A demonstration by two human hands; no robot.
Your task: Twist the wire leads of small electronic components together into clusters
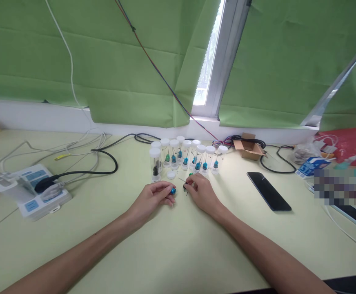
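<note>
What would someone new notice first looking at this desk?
Probably the cluster of clear vials with white caps, mid-desk, holding small blue and green pieces. Just before them the left hand pinches a blue piece, the right hand close beside. A black phone lies to the right.

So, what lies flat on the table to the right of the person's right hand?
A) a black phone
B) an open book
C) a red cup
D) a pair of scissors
A: a black phone lies flat, screen up, on the table, to the right of the right hand.
</note>
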